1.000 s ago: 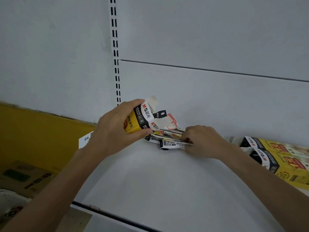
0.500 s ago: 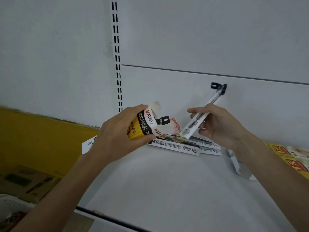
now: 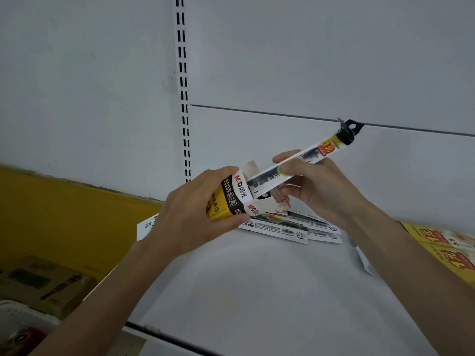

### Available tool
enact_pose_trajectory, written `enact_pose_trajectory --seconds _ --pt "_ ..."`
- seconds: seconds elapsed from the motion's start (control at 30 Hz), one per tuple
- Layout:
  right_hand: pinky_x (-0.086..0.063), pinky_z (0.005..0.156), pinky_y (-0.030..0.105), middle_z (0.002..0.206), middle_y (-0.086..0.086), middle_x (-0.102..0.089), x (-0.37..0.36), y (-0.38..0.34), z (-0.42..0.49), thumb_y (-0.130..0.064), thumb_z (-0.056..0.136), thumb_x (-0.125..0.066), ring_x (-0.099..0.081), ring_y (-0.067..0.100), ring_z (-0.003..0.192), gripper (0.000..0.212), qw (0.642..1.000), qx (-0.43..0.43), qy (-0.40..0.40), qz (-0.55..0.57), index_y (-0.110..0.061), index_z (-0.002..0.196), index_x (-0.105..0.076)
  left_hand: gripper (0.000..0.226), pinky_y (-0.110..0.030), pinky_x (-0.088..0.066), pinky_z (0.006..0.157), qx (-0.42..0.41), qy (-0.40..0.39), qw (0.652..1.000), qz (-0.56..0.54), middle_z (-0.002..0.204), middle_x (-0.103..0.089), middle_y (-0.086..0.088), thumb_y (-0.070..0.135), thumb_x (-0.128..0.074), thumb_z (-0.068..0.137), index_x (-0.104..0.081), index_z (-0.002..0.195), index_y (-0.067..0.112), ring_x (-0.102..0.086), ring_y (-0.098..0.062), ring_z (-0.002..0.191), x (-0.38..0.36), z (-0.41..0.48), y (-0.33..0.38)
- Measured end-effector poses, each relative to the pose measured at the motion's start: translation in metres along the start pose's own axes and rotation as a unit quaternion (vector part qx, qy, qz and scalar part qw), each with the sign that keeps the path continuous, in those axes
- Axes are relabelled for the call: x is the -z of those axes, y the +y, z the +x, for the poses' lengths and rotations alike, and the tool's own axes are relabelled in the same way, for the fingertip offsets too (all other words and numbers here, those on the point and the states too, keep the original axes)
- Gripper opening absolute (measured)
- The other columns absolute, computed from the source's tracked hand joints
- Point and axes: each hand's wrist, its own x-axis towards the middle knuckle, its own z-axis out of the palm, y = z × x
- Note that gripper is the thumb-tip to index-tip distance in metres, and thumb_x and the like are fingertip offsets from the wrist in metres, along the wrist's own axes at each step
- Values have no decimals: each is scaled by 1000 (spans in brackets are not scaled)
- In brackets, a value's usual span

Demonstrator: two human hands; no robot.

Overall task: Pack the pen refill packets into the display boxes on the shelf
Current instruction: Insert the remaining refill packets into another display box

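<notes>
At display box (image 3: 231, 199) mouth: left hand (image 3: 195, 217) wraps it, right hand (image 3: 316, 186) pinches refill packet (image 3: 308, 156); keep box steady, slide packet straight in.

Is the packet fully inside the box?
No, the right hand holds the packet with only its lower end in the box.

A single head-worn wide-angle view is given, directed forward and slightly down, close over the flat white metal shelf (image 3: 257, 291), towards its rear edge.
</notes>
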Motion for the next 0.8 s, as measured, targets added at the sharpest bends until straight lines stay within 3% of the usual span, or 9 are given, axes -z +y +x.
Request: enact_pose_trajectory --seconds 0.1,0.17,0.23,0.3,0.37,0.47,0.6,0.67,0.8 --pt "-50 52 21 81 16 -67 -4 1 -4 4 84 -57 -61 19 61 11 1000 14 -9 -11 -4 85 -64 70 -30 -54 70 -3 -3 1000 5 109 -58 10 64 -54 69 -42 127 27 -55 -5 89 0 0 1" --pt "-43 50 25 81 23 -65 -11 2 -7 -3 81 -65 -58 23 61 6 994 28 -38 -98 -4 87 -66 70 -28 -53 69 -2 -6 1000 9 108 -58 10 65 -52 68 -40 127 30 -55 -5 87 -2 0 3" --pt "-38 52 29 83 24 -65 -16 1 -10 -23 71 -76 -54 25 64 24 982 -3 -60 -182 -10 90 -69 69 -24 -52 68 -3 -9 1000 16 106 -58 9 67 -51 68 -38 126 32 -54 -4 85 -3 0 4" --pt "-40 53 27 71 12 -63 -12 -6 -10 -39 66 -75 -52 16 60 31 984 -27 -23 -175 -14 82 -68 70 -20 -49 68 -3 -5 1000 16 107 -59 9 66 -51 68 -39 127 30 -53 -4 86 -4 0 4" --pt "-40 49 21 62 1 -54 -3 -12 -9 -32 77 -69 -46 10 53 22 994 -26 39 -100 -11 77 -62 71 -14 -45 69 -4 2 1000 15 108 -59 9 65 -53 69 -42 127 26 -51 -3 89 -3 0 3" --pt "-44 46 18 64 3 -54 -2 -7 -11 -9 81 -67 -49 10 47 8 992 9 101 -70 -4 83 -62 71 -12 -44 70 -5 2 1000 14 109 -59 8 64 -53 69 -44 128 24 -51 -2 91 -4 0 2" --pt "-49 53 24 71 9 -64 -15 9 -18 -11 76 -73 -62 12 54 16 984 -4 19 -179 -9 89 -63 71 -18 -47 66 -8 -3 1000 23 107 -60 6 66 -51 69 -43 127 26 -53 -4 85 -7 0 4" --pt "-47 52 21 74 4 -62 -12 7 -16 -8 78 -71 -60 8 50 12 979 6 29 -204 -11 88 -66 71 -20 -49 66 -8 0 1000 26 107 -60 6 66 -51 69 -41 127 27 -54 -5 85 -6 0 4" --pt "-47 51 18 78 7 -65 -15 3 -13 -8 84 -65 -63 17 60 13 991 3 40 -125 -8 97 -65 71 -28 -54 65 -15 4 999 35 107 -61 3 64 -51 70 -43 127 23 -56 -7 86 -6 1 4"
